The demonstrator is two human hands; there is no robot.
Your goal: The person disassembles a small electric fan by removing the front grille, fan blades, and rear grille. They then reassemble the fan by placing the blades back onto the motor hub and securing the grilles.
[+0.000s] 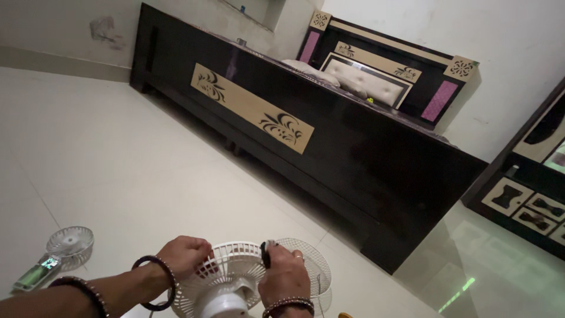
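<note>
Left hand [185, 254]: it is closed in a tight grip on the left edge of the white fan grille [220, 277]; a dark bangle sits on the wrist.
Right hand [285, 275]: it holds a small dark tool [266, 257] between thumb and fingers, a narrow grip, and the tool touches the top of the grille; a ring and a beaded bracelet are visible.
White fan grille: it is near, at the bottom middle of the view, between both hands, above the floor [118, 171]; its round hub is pale and faces the camera.
Second grille [306, 265]: a round white wire guard is just behind the right hand, to the right, partly hidden by it.
Small hand fan [56, 253]: it lies on the floor at the near left, well apart from the hands; it has a round white head and a greenish handle.
Bed [329, 135]: a dark wooden bed with beige flower panels stands far, in the middle and right; a padded headboard with pink strips is at its far end.
Cabinet [529, 194]: a dark cabinet with beige panels is at the right edge.
</note>
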